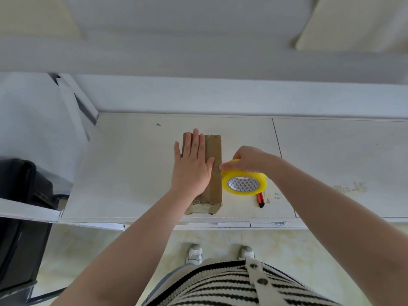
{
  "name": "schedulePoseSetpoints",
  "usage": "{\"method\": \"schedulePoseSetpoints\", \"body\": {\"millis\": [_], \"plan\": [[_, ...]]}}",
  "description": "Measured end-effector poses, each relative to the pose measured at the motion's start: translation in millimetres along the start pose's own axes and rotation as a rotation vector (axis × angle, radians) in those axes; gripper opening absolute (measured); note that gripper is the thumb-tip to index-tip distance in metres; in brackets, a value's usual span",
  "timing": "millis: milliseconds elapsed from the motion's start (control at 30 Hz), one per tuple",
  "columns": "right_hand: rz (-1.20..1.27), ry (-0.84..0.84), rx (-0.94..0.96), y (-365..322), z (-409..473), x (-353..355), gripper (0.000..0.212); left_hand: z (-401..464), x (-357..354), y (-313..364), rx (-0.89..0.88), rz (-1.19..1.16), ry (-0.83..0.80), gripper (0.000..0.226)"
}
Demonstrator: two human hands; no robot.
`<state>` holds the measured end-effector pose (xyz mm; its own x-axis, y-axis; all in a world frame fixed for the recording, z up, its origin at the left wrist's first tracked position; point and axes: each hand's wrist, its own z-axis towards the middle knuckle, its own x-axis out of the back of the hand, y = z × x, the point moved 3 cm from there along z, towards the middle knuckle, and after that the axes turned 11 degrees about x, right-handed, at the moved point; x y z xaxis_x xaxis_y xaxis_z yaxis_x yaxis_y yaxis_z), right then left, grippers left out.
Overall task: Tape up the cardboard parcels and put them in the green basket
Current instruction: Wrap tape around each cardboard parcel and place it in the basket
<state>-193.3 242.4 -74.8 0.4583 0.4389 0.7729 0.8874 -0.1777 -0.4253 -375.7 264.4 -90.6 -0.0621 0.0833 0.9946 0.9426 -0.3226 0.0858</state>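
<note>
A long brown cardboard parcel (215, 155) lies lengthwise on the pale table (123, 168), near its front edge. My left hand (191, 164) presses flat on the parcel's top, fingers straight. My right hand (247, 159) grips a yellow roll of clear tape (244, 181) held against the parcel's right side, thumb and fingertip at the parcel's upper right edge. No green basket is in view.
A red and black utility knife (260, 199) lies on the table just right of the parcel, partly under the tape roll. A black case (22, 195) stands on the floor at the left. A white shelf (198, 62) runs above the table's far side.
</note>
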Motion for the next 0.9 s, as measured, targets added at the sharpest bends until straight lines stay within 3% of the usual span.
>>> {"method": "schedulePoseSetpoints", "body": {"millis": [133,300,367,467,700,900], "plan": [[0.119,0.093,0.131,2.1,-14.5,0.6,0.063,0.7,2.7,-15.6,0.009,-0.073,-0.052,0.092],[0.403,0.209,0.294,-2.7,-35.6,9.0,0.052,4.6,5.3,-42.8,0.014,-0.223,-0.107,0.089],[0.245,0.217,0.242,-5.4,-33.8,12.8,0.054,5.0,6.4,-49.8,0.016,-0.254,-0.131,0.091],[-0.203,0.191,0.101,-3.4,-32.5,20.5,0.058,5.7,8.8,-57.4,0.021,-0.3,-0.204,0.097],[-0.162,0.208,0.114,-17.4,-22.9,20.4,0.065,8.1,13.9,-69.5,0.158,-0.425,-0.404,0.104],[-0.238,0.19,0.114,-35.2,-20.2,25.7,0.067,3.5,14.4,-79.5,0.268,-0.823,-0.462,0.103]]}}
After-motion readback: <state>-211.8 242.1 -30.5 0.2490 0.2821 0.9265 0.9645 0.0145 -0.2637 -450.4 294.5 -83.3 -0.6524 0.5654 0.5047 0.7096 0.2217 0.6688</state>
